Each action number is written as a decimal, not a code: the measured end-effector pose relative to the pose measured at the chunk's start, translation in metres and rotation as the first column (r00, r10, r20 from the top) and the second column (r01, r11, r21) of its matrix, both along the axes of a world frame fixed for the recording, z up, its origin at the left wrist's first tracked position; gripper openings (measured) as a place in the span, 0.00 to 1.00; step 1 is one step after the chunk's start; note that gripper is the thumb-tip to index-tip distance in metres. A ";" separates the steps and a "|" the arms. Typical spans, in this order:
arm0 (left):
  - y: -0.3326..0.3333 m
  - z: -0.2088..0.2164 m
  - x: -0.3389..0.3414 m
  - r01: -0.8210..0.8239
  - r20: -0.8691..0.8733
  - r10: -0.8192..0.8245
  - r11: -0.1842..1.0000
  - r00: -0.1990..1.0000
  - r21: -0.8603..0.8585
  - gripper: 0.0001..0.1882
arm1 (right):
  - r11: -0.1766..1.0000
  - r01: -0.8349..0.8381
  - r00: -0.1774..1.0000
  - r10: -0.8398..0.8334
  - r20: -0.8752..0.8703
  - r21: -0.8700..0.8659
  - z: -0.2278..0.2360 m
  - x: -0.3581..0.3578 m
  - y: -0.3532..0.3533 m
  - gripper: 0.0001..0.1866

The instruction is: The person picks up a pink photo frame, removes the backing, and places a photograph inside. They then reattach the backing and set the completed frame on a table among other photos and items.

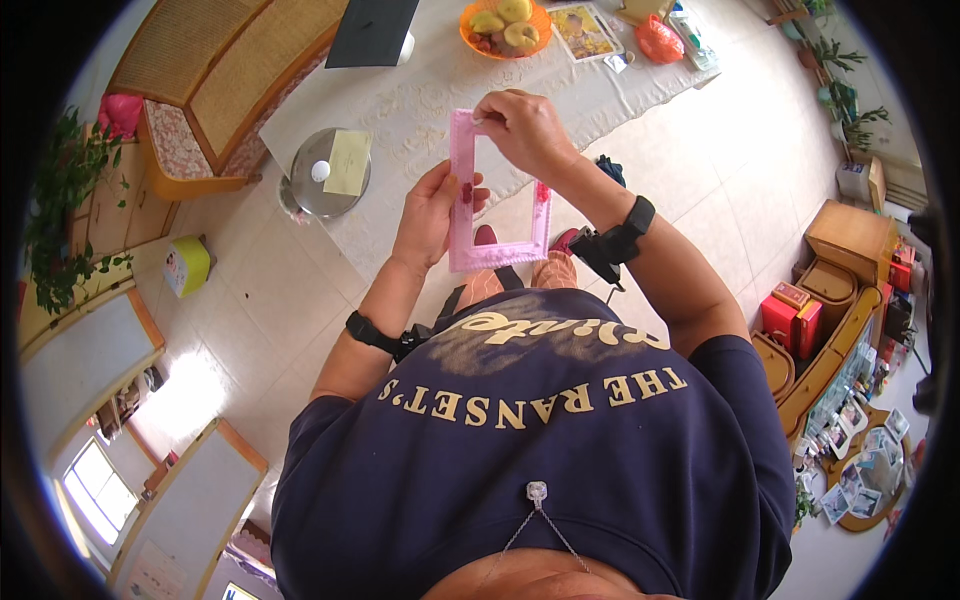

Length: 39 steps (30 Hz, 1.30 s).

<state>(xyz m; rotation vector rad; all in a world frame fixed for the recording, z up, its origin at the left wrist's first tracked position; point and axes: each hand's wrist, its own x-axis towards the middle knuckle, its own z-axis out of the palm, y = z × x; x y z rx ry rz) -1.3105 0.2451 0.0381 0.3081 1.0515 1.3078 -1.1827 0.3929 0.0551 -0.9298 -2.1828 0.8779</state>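
In mid-air, pink frame, left grip clamped on left side, right grip pinching top

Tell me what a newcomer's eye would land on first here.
Likely the bright pink frame, upper centre, in the left hand with the right hand at its top. Next, the navy shirt filling the lower middle, then the orange fruit bowl on the table, top edge.

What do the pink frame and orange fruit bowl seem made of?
The pink frame looks like moulded plastic, perhaps satin-finished, judging by its even colour and ridged edge; painted wood is possible. The orange bowl is probably plastic, perhaps glossy: bright, uniform colour and a thin rim.
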 end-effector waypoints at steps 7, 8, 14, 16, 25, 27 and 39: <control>0.017 -0.006 -0.012 -0.076 0.077 0.073 0.996 0.994 0.041 0.15 | 0.969 -0.226 0.974 0.221 -0.060 -0.098 0.010 -0.012 -0.050 0.02; 0.020 -0.006 -0.015 -0.103 0.088 0.099 0.994 0.991 0.038 0.15 | 0.962 -0.262 0.963 0.257 -0.078 -0.075 0.010 -0.012 -0.057 0.02; 0.023 -0.014 -0.027 -0.255 0.067 0.254 0.967 0.965 0.004 0.14 | 0.888 -0.433 0.892 0.447 0.069 -0.158 -0.002 0.004 -0.078 0.03; 0.018 -0.022 -0.033 -0.294 0.062 0.293 0.956 0.954 0.003 0.14 | 0.893 -0.421 0.886 0.443 0.140 -0.159 -0.010 0.013 -0.075 0.03; -0.035 -0.069 -0.095 -0.509 -0.195 0.485 0.854 0.853 -0.102 0.14 | 0.854 0.066 0.987 0.019 0.157 -0.516 -0.086 0.058 -0.052 0.09; -0.050 -0.080 -0.102 -0.514 -0.167 0.491 0.847 0.855 -0.139 0.14 | 0.748 0.185 0.976 -0.064 0.209 -0.637 -0.118 0.061 -0.046 0.10; -0.028 -0.113 -0.089 -0.111 -0.049 0.105 0.980 0.993 -0.164 0.15 | 0.772 0.326 0.936 -0.345 0.072 -0.546 -0.183 0.033 0.008 0.21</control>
